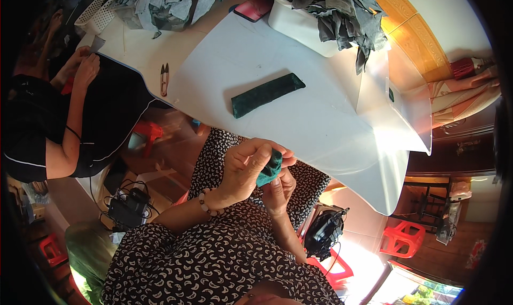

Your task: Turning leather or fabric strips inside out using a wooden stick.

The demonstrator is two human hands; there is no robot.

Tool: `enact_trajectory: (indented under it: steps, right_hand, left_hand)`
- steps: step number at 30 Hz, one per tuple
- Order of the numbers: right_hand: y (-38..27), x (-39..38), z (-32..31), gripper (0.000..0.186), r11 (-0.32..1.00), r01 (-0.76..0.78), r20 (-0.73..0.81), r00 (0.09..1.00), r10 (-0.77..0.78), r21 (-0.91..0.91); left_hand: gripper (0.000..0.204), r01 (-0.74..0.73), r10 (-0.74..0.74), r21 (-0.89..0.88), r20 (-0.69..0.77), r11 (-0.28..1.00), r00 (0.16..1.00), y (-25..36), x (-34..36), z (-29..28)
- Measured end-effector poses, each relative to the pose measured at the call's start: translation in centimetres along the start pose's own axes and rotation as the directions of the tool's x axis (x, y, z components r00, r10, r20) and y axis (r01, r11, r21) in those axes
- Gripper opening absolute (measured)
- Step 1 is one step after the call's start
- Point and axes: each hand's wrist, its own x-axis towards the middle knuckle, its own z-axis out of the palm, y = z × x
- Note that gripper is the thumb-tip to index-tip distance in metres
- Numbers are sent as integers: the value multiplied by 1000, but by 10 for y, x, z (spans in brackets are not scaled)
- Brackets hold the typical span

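Observation:
A bunched piece of green velvety fabric (271, 168) is gripped in both my hands, above my lap by the table's near edge. My left hand (247, 168) pinches it from the left and over the top, thumb pressed on the cloth. From below and to the right, my right hand (280, 191) holds the same piece with thumb and fingers. A flat dark green velvety fabric strip (268, 95) lies slantwise on the white table beyond my hands. Whether a needle or thread is in my fingers cannot be made out.
Thread snips (164, 79) lie on the table at left. Containers heaped with grey cloth pieces (165, 5), a white bin (299, 24) and a phone (253, 8) stand along the far side. At left, another person's hands (83, 67) work. A clear bent sheet (393, 102) stands at right.

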Motion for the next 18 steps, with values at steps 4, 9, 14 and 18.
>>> enact_trajectory:
  steps: [4,9,14,18]
  right_hand:
    - [1,0,2,22,997,-14,-1,1000,14,73]
    - [-4,-2,-1,23,998,-39,-9,999,39,-50]
    - [-3,-1,0,25,999,-22,-1,1000,22,-34]
    - [-3,-2,0,25,997,-72,3,997,72,-21]
  left_hand:
    - [35,23,-23,-17,30,1000,999,1,1,-1]
    - [31,-86,88,-24,106,996,990,5,1,-4]
    - [24,-79,76,40,69,996,995,4,1,-3]
    - [24,-146,141,75,59,986,988,2,3,-3]
